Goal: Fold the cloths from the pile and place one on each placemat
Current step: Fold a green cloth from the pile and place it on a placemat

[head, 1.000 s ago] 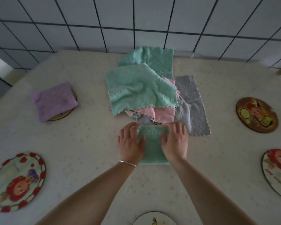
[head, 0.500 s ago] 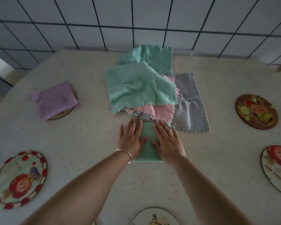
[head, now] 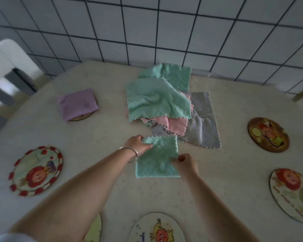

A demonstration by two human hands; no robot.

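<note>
At nine o'clock, round cartoon-printed placemat (head: 35, 170); at ten, fuzzy purple cloth (head: 77, 103) folded on another. Centre: folded green cloth (head: 157, 159), quilted, scalloped-edged, pinched at far-left corner by left hand (head: 136, 144), at right edge by right hand (head: 185, 164). At twelve, rumpled pile (head: 163, 103). No legible writing.

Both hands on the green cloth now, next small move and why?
Probably lift the folded green cloth and carry it to a bare placemat, likely the near left one. The left hand grips its far left corner, the right hand pinches its right edge, and it looks folded square. Only the purple cloth sits on a mat.
</note>
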